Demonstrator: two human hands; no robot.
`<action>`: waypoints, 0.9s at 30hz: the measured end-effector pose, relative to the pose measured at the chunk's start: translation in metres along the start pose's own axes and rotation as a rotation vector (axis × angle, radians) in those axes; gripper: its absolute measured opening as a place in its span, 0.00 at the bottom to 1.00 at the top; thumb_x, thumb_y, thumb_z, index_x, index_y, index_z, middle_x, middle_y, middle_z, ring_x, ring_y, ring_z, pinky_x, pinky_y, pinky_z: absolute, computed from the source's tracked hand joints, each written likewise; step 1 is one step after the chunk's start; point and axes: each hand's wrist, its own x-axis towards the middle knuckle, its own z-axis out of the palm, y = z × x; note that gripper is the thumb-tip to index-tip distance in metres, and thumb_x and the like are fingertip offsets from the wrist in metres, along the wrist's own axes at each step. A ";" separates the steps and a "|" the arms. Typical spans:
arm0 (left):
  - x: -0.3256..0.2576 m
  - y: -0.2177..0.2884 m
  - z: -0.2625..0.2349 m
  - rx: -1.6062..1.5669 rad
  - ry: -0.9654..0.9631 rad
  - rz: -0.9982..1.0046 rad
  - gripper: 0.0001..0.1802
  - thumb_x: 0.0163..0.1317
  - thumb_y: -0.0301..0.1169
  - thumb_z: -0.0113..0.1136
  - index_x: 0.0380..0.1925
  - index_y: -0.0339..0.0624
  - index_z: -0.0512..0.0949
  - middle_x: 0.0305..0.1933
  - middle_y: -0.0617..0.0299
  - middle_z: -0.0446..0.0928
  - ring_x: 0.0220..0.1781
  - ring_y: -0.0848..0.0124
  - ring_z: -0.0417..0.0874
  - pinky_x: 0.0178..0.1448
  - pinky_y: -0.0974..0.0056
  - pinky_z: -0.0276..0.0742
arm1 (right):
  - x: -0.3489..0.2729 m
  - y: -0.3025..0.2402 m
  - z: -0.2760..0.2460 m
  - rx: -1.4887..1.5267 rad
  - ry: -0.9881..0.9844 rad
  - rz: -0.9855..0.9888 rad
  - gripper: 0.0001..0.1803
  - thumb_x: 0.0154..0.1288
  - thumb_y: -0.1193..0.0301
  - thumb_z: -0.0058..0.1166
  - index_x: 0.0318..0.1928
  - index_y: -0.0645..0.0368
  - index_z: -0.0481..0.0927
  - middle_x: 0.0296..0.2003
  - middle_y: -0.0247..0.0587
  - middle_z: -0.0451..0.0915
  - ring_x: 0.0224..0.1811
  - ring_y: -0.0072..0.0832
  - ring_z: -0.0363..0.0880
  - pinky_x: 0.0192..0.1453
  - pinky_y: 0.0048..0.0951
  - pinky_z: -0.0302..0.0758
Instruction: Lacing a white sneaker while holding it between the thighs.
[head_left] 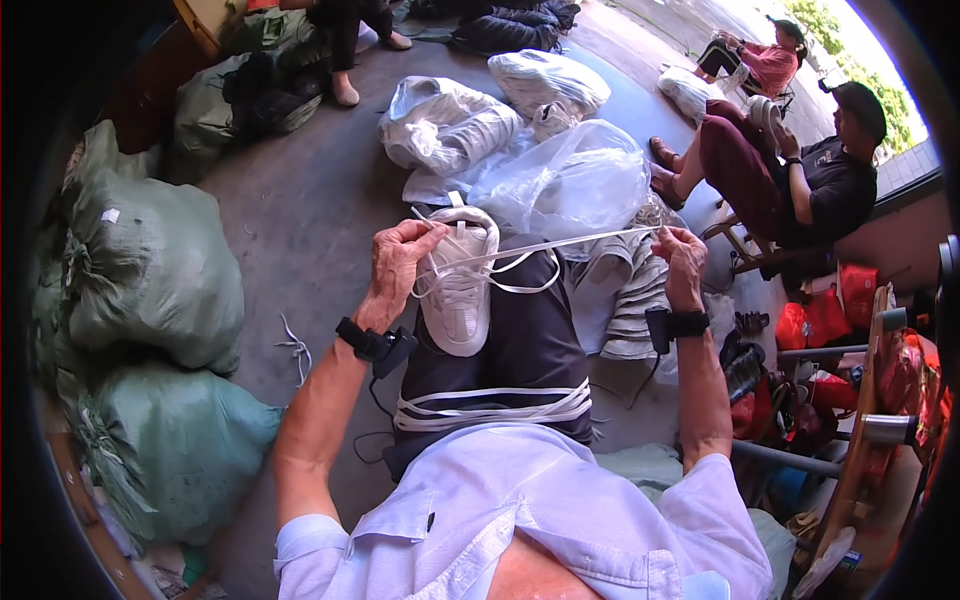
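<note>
On my lap rests a white lace-up sneaker point(462, 325), toe toward me, with its tongue raised at the far end. My left hand point(403, 262) is pinched at the sneaker's left upper edge, holding a shoelace beside the eyelets. A white shoelace point(575, 239) runs taut from the sneaker to my right hand point(682, 262), which is raised to the right and closed on its end. Some of the lace hangs in a loop to the right of the sneaker. Several white laces point(495, 408) lie across my thighs near my waist.
Ahead are clear plastic bags point(560, 180) and wrapped bundles point(450, 125); stacked pale shoe parts point(635, 300) sit right of my knees. Green sacks point(155, 270) line the left. A seated person point(825, 185) handles a shoe at right. Loose laces point(295, 348) lie on the floor.
</note>
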 end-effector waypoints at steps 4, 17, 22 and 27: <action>-0.001 -0.002 -0.007 0.053 -0.011 0.004 0.11 0.62 0.32 0.67 0.40 0.36 0.86 0.34 0.65 0.84 0.36 0.79 0.77 0.42 0.71 0.72 | -0.011 -0.004 0.011 0.007 -0.103 -0.022 0.08 0.68 0.70 0.60 0.38 0.63 0.81 0.28 0.32 0.80 0.26 0.18 0.79 0.36 0.21 0.78; -0.067 -0.013 -0.010 0.602 0.322 0.156 0.09 0.55 0.30 0.70 0.24 0.34 0.84 0.24 0.63 0.79 0.27 0.67 0.77 0.35 0.62 0.73 | -0.017 0.007 -0.006 -0.011 -0.135 -0.018 0.09 0.68 0.69 0.59 0.35 0.63 0.82 0.26 0.32 0.81 0.26 0.17 0.78 0.36 0.20 0.75; -0.053 -0.025 -0.039 -0.389 0.005 -0.325 0.11 0.64 0.33 0.65 0.33 0.35 0.81 0.26 0.67 0.72 0.21 0.77 0.66 0.25 0.70 0.64 | -0.019 0.011 -0.004 0.029 -0.137 -0.005 0.09 0.68 0.69 0.60 0.35 0.63 0.82 0.26 0.32 0.81 0.26 0.17 0.78 0.36 0.20 0.75; -0.058 -0.025 -0.032 -1.448 -0.331 -0.613 0.09 0.74 0.34 0.52 0.41 0.39 0.73 0.25 0.70 0.58 0.18 0.81 0.51 0.19 0.75 0.51 | -0.020 0.013 -0.006 -0.001 -0.159 0.005 0.07 0.69 0.72 0.58 0.36 0.64 0.81 0.28 0.33 0.81 0.27 0.18 0.80 0.35 0.20 0.78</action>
